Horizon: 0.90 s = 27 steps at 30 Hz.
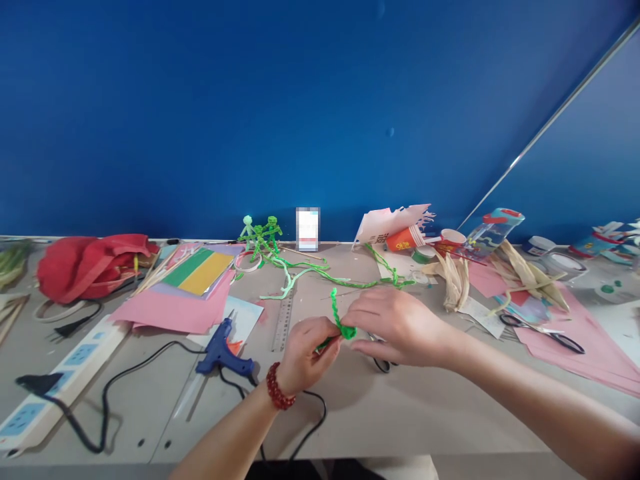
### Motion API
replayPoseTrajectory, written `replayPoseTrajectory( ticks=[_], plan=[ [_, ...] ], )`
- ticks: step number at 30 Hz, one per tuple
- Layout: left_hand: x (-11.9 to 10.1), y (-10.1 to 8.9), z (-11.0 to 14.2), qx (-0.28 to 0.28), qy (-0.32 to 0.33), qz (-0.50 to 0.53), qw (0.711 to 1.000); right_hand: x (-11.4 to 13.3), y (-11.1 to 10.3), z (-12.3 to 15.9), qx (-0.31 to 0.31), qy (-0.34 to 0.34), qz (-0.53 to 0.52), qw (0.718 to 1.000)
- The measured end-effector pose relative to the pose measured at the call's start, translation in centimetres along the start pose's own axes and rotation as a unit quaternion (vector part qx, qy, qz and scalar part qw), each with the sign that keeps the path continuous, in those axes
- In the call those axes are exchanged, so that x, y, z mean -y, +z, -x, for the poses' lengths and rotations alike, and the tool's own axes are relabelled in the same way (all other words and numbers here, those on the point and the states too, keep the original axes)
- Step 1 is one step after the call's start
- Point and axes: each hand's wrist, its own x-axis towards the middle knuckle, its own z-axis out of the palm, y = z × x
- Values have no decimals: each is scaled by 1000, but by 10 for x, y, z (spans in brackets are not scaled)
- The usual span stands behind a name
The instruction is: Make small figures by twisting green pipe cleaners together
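A bright green twisted pipe cleaner is between my hands above the middle of the table, one end standing up and a bent, bunched part lower down. My left hand, with a red bead bracelet at the wrist, pinches it between thumb and fingers. From the other side my right hand has its thumb and fingertips around the bunched part. Partly hidden beneath the right hand lie dark-handled scissors. Behind stand several small green pipe-cleaner figures, with loose green pipe cleaners beside them.
A blue glue gun with its black cord lies left of my hands, near a white power strip. A ruler and pink paper are close by. At right are dried husks, scissors and a paper cup.
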Motion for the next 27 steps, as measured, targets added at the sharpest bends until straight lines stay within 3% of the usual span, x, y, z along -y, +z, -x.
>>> replayPoseTrajectory(
  ticks=[4,9,21,27],
  plan=[
    [-2,0,1,-6,-8,-4,1000,2,13,3,-59,3,20,998],
    [-3,0,1,-7,-15,-7,1000,2,19,5,-91,-11,28,995],
    [-2,0,2,-19,-1,-24,1000,5,15,0,-64,-22,85,994],
    [-6,-1,-3,-34,13,-8,999,5,11,1,-81,15,-33,996]
  ],
)
